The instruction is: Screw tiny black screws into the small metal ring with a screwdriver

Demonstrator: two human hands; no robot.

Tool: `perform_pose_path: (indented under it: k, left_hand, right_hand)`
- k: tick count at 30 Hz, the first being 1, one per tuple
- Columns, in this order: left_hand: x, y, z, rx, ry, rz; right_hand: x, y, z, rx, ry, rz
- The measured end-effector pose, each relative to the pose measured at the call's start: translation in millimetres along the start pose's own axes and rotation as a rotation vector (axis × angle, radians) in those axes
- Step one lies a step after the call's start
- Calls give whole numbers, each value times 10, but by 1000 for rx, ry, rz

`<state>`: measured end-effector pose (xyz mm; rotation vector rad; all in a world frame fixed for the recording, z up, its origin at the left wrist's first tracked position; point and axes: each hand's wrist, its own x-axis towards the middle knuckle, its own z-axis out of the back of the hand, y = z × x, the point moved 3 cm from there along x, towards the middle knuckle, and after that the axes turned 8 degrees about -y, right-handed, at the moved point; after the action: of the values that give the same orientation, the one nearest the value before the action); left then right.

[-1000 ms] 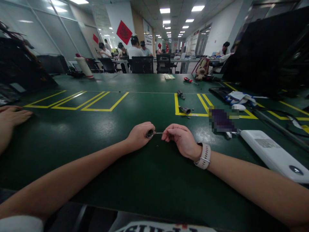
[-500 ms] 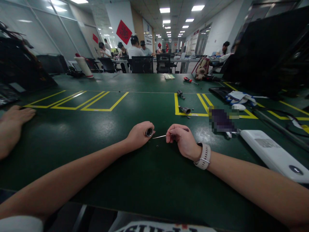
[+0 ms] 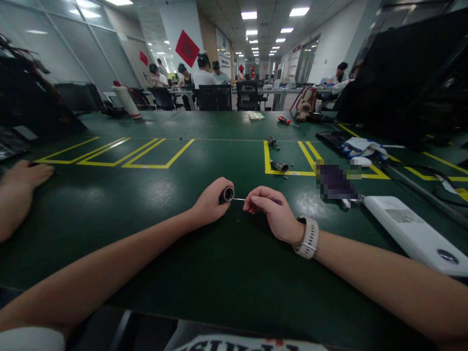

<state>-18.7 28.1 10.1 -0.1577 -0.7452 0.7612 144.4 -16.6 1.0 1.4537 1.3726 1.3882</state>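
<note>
Though its tip was lower, the rod [image 3: 238, 199] meets the cylinder [image 3: 227, 194].

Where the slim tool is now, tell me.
In the head view, mid-picture, the slim tool is in the right hand, pointing toward the metal cylinder in the left hand.

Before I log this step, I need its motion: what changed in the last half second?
The left hand rose slightly with the metal cylinder; the right hand shifted left, bringing the thin tool toward the cylinder's rim. Both kept hold; the small part below them stayed.
</note>
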Motion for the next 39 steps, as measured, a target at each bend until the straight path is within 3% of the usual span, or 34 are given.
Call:
perform_pose_path:
  k: [6, 13, 25, 31, 34, 39]
  left_hand:
    - [14, -18, -3, -33, 12, -24]
    - [4, 46, -34, -39, -16, 67]
    - [5, 49, -70, 39, 86, 84]
    - [-26, 38, -73, 110, 79, 44]
    - [-40, 15, -55, 142, 85, 13]
    - [-61, -39, -11, 126, 77, -48]
  right_hand:
    - [-27, 63, -4, -237, 7, 59]
    - [-62, 110, -45, -366, 53, 156]
    - [-58, 126, -53, -353, 69, 180]
    - [-88, 159, -76, -490, 40, 243]
    - [-74, 126, -53, -412, 49, 176]
    - [22, -20, 18, 2, 49, -75]
